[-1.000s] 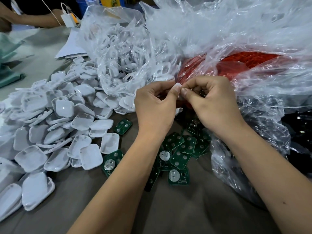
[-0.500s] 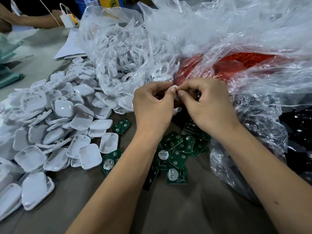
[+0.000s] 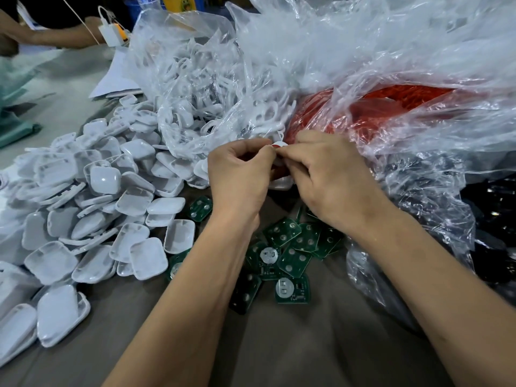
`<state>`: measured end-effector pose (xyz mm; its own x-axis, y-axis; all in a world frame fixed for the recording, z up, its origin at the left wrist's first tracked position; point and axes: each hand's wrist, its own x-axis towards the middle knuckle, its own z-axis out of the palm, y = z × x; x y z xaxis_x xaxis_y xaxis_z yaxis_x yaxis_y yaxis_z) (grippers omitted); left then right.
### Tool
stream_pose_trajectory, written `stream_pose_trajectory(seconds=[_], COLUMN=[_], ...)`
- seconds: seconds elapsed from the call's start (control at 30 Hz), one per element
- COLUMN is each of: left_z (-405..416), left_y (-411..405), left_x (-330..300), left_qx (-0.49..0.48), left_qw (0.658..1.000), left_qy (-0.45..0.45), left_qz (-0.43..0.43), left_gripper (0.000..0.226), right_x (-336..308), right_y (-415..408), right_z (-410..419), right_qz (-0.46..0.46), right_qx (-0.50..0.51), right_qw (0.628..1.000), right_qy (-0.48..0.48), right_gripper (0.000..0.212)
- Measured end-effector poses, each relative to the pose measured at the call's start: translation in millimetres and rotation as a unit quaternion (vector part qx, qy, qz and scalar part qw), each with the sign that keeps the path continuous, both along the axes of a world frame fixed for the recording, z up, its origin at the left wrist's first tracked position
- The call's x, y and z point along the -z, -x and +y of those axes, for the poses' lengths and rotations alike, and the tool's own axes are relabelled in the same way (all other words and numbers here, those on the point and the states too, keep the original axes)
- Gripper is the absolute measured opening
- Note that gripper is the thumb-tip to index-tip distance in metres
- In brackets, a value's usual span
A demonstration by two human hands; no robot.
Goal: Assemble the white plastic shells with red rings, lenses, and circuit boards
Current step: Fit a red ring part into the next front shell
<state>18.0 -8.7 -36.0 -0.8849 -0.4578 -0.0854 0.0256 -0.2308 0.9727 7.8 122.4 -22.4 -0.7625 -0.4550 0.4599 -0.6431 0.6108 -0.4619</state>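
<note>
My left hand [image 3: 237, 174] and my right hand [image 3: 326, 177] meet fingertip to fingertip over the table's middle. Between them they pinch a white shell [image 3: 277, 145] with a sliver of red ring showing at its top; most of it is hidden by my fingers. A heap of white shells [image 3: 92, 208] spreads to the left. Green circuit boards [image 3: 284, 255] lie scattered under my wrists. A clear bag of white shell frames [image 3: 201, 101] sits behind my hands. Beside it, a bag of red rings [image 3: 391, 107] lies at the right.
Crumpled clear plastic [image 3: 418, 191] billows along the right, over a bag of black parts [image 3: 497, 219]. Another person's arm [image 3: 55, 37] and a white charger [image 3: 110, 34] are at the far left. Grey-brown tabletop [image 3: 279, 344] shows in front.
Both hands have stayed together at the same spot, fingers working the small part. A bit of white shell and red ring now shows above my fingertips.
</note>
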Motion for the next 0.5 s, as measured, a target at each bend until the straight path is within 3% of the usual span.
stream_pose_trajectory(seconds=[0.13,0.23,0.37,0.5], left_z=[-5.7,-5.9,-3.1,-2.3], left_y=[-2.3,-3.8,-2.7,-2.1], left_x=[-4.5,-7.3,-10.0,-10.1], left_qx=[0.025,0.039,0.037,0.033], left_qw=[0.999,0.998,0.992,0.986], left_qy=[-0.015,-0.042,-0.124,-0.161], left_qz=[-0.015,-0.016,0.008,0.021], left_gripper=[0.010,0.003,0.005,0.008], right_x=[2.9,5.0,5.5,3.9], right_y=[-0.2,3.2,-3.1,-2.1], right_z=[1.7,4.5,3.1,-0.9], right_qz=[-0.011,-0.010,-0.051,-0.188], right_qx=[-0.009,-0.009,0.021,0.037], right_qw=[0.998,0.998,0.991,0.925], right_qy=[-0.064,-0.059,0.124,0.329], right_gripper=[0.029,0.026,0.025,0.003])
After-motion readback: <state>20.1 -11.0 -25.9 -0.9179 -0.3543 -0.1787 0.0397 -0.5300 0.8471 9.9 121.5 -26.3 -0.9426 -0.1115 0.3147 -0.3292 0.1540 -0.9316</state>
